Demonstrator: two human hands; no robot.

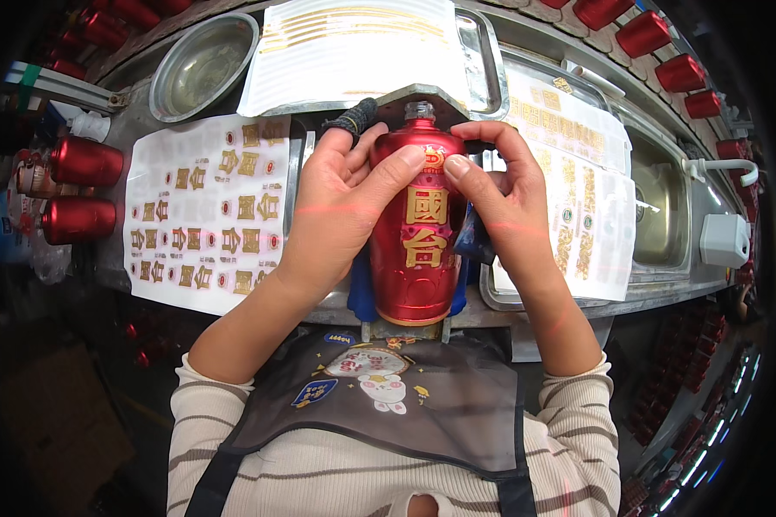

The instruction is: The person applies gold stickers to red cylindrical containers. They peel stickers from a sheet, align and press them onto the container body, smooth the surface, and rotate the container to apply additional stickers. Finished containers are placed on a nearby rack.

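A glossy red bottle [412, 297] with a glass neck and large gold characters lies in front of me, its neck pointing away. My left hand [341, 185] grips its left shoulder, the thumb pressed on a small gold-and-red emblem [431, 159] near the top. A dark knitted cover [353, 117] sits on one of that hand's fingers. From the other side, my right hand [510, 185] holds the right shoulder, its thumb at the emblem's edge and a forefinger bent near the neck. Blue cloth [361, 293] shows beside the bottle's lower part.
Sheets of gold character stickers lie at left [207, 215] and right [578, 215]. Behind are a metal bowl [205, 69] and a white sheet with gold strips [353, 60]. Red bottles [79, 221] stand at the left edge; a sink [664, 224] and white jug [724, 240] are at right.
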